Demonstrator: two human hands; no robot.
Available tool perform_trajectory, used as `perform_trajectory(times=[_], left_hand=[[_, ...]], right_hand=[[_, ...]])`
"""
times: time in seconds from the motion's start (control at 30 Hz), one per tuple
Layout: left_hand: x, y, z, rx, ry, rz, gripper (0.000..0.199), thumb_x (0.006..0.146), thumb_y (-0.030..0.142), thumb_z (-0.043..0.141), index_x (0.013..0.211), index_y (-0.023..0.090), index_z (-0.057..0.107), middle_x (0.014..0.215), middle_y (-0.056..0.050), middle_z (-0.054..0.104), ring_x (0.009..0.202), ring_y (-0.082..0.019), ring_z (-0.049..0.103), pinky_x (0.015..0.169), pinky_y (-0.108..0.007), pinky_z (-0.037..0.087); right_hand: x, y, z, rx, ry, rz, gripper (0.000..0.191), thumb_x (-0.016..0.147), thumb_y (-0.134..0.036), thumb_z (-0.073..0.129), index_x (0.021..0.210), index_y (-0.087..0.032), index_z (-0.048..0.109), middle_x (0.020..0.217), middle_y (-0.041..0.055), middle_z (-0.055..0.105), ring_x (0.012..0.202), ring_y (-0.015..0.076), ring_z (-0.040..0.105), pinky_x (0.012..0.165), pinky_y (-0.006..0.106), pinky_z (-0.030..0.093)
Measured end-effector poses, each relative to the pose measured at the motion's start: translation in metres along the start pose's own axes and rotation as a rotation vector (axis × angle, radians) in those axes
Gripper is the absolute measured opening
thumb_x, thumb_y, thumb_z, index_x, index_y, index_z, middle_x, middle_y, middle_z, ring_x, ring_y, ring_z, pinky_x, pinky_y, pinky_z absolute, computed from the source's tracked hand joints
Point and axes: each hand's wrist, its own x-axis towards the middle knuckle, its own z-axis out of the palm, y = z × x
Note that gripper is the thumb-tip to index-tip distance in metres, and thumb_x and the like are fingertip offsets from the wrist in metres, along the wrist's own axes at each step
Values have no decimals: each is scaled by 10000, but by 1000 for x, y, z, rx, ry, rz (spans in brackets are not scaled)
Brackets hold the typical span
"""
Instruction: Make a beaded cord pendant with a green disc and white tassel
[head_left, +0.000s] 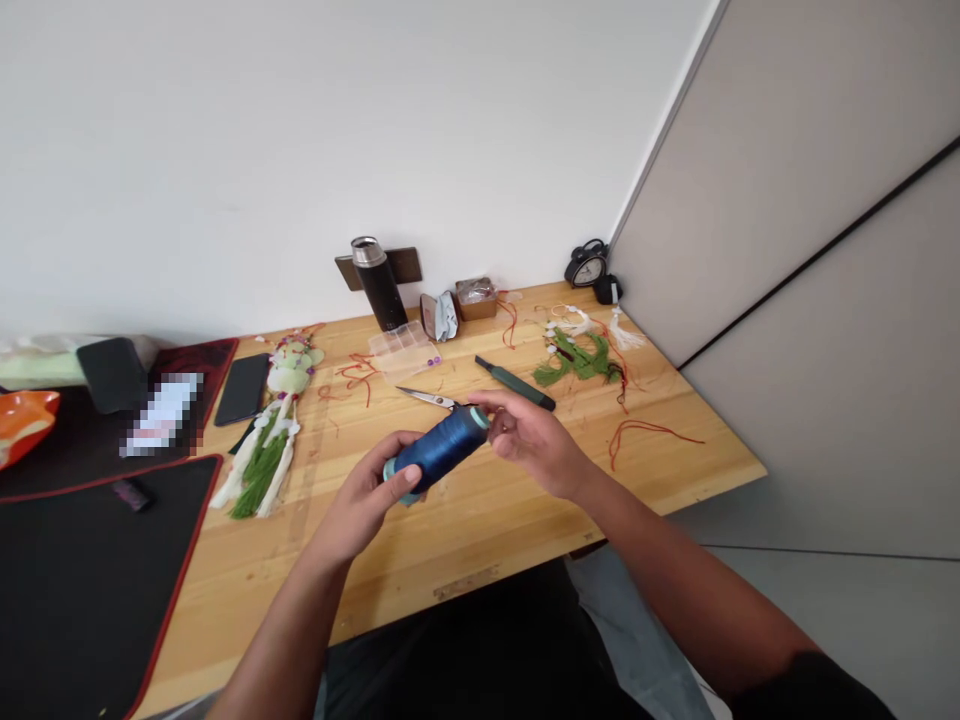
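A large spool of blue thread (446, 447) with pale turquoise ends is tilted above the wooden table. My left hand (375, 492) is wrapped round its lower end, thumb on top. At the spool's upper end is my right hand (529, 440), index finger by the rim and the other fingers curled in; whatever they pinch is too small to make out. Just behind the spool lie scissors (427, 397), their handles partly hidden. A dark green cutter-like tool (517, 383) rests beyond my right hand.
At left are a tasselled ornament (270, 450), a phone (241, 390) and a black mat (82, 590). Toward the wall stand a black flask (381, 290), a clear compartment box (405, 350) and an alarm clock (586, 266). Green tassels (577, 358) and red cord (652, 425) lie at right.
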Motion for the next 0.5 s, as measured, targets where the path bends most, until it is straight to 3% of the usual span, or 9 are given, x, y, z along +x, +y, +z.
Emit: perform_trajectory(times=[0.13,0.27,0.5], left_hand=[[-3,-14,13,-284,-130,-130,589,914,735,746,1097,176,711,869,-94,763,555,-151,584,511,-283,401],[-4,-22,19,-435,-214,-271,660,905,813,682,1095,182,708,763,-66,737,417,-103,456,418,-256,221],[-5,-27,20,-423,-111,-169,607,892,742,772,1118,183,702,825,-79,763,507,-135,563,496,-272,348]], right_hand=[[3,-8,13,-124,-38,-1,625,953,-737,783,1351,-255,782,1317,112,710,1149,265,678,950,370,559],[7,-7,18,-104,-59,-5,630,934,-777,777,1265,-242,818,1237,101,743,1149,272,694,988,391,560],[3,2,20,45,-43,102,623,854,-616,940,1329,-242,792,1292,101,717,1111,244,693,897,334,612]])
